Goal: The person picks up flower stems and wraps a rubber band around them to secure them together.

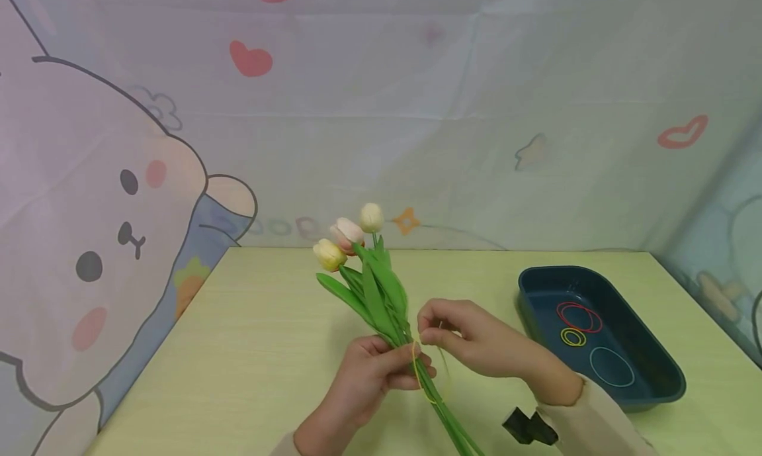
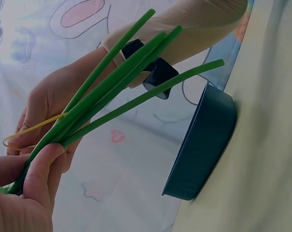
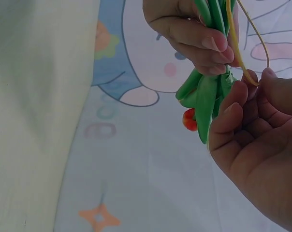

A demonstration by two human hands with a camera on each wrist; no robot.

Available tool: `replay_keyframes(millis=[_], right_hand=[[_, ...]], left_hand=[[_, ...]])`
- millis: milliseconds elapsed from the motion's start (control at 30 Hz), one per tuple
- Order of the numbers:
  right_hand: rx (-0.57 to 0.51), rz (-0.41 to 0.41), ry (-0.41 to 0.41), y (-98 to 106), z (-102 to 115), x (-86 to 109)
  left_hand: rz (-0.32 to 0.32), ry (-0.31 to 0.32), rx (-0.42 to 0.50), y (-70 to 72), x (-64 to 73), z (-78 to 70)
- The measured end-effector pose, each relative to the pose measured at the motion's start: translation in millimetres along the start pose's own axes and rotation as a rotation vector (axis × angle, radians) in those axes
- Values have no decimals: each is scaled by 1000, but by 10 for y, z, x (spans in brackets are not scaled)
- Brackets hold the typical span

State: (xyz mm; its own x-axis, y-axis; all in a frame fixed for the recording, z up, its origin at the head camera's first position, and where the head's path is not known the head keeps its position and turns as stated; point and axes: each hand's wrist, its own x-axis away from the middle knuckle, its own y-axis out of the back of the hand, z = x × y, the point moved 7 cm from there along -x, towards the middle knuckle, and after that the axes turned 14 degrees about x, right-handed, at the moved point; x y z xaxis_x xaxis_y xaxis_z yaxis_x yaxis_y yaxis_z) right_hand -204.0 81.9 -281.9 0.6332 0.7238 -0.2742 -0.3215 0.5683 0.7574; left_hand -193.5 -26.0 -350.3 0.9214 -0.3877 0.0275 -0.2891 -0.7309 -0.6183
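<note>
A bunch of artificial tulips leans up and left over the table, with white, pink and yellow heads. My left hand grips its green stems below the leaves. A yellow rubber band hangs around the stems. Beside them, my right hand pinches one end of that band between thumb and fingers, seen in the right wrist view, where the band is drawn out into a long loop. An orange-red flower head shows there below the leaves.
A dark blue tray stands on the table at the right. Inside lie red rubber bands, smaller yellow bands and a light green band. A printed cloth hangs behind the table.
</note>
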Motion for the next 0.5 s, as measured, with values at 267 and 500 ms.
replay_keyframes(millis=[267, 500], right_hand=[[-6, -12, -46, 17, -29, -44], [-157, -7, -12, 39, -89, -37]], left_hand=[[15, 32, -24, -35, 15, 47], [120, 80, -113, -48, 54, -54]])
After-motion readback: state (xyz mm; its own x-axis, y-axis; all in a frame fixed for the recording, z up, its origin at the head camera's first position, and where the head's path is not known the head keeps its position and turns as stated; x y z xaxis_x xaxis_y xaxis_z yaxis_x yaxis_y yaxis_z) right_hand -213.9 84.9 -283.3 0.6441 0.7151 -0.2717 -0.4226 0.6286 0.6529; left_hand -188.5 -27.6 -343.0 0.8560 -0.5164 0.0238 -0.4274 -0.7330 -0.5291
